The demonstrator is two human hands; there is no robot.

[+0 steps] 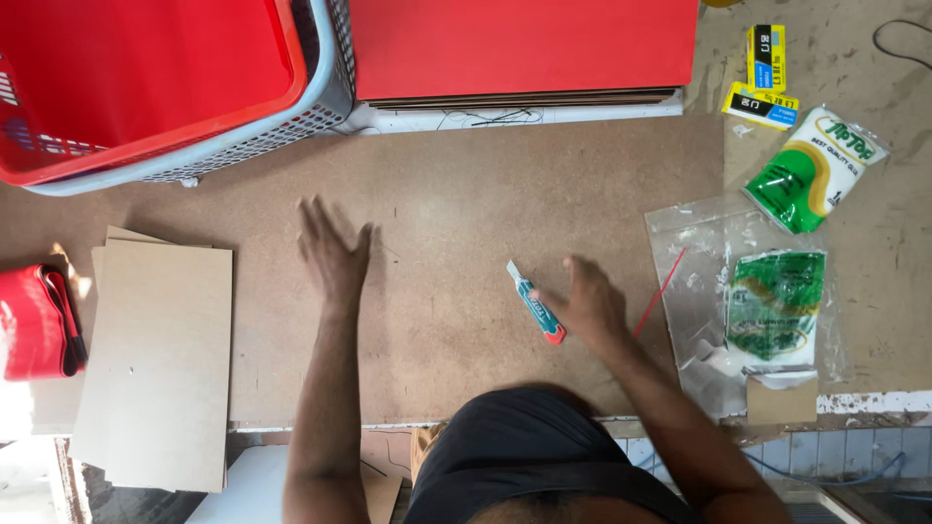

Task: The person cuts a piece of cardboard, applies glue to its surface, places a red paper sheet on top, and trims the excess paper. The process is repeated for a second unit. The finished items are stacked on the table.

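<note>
Where the person leans over it, a big brown board [456,223] makes the work table. At its far edge sit a red bin [146,78] inside a grey basket [320,107] and a stack of red sheets [524,44]. A pile of brown cards [155,359] lies on the left, beside a red cloth [34,320]. On the right are clear plastic bags [694,252], green glue packs [811,170] and small yellow boxes [765,73].

The left hand [333,254] is flat and open on the board, fingers spread, holding nothing. The right hand [587,301] is open too, its fingers touching a small cutter knife [536,303] with a red end that lies on the board between the two hands.
</note>
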